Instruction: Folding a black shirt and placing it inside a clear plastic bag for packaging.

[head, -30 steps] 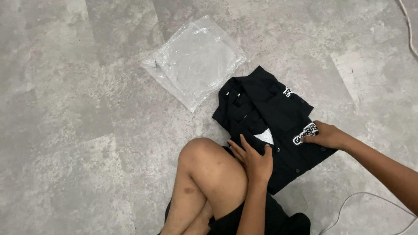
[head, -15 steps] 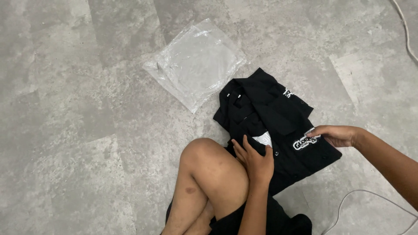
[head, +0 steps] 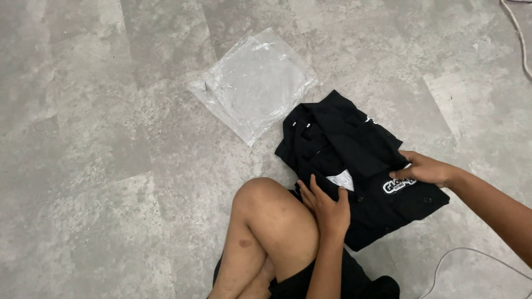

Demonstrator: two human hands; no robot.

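Observation:
A folded black shirt (head: 354, 147) with a white chest patch and a white inner label lies on the grey floor in front of my bent knee. My left hand (head: 327, 205) rests flat on the shirt's near edge, fingers spread by the label. My right hand (head: 424, 169) pinches the shirt's fabric beside the white patch, on the right side.
A clear plastic bag (head: 255, 83) lies flat on the floor just left of and beyond the shirt. My bare knee (head: 266, 216) is up against the shirt's near left corner. A white cable (head: 518, 33) runs at the top right, another thin cable (head: 471, 254) at the lower right.
My right hand has shifted slightly right along the shirt's front by the patch. My left hand stays pressed on the near edge. The view has drifted a little.

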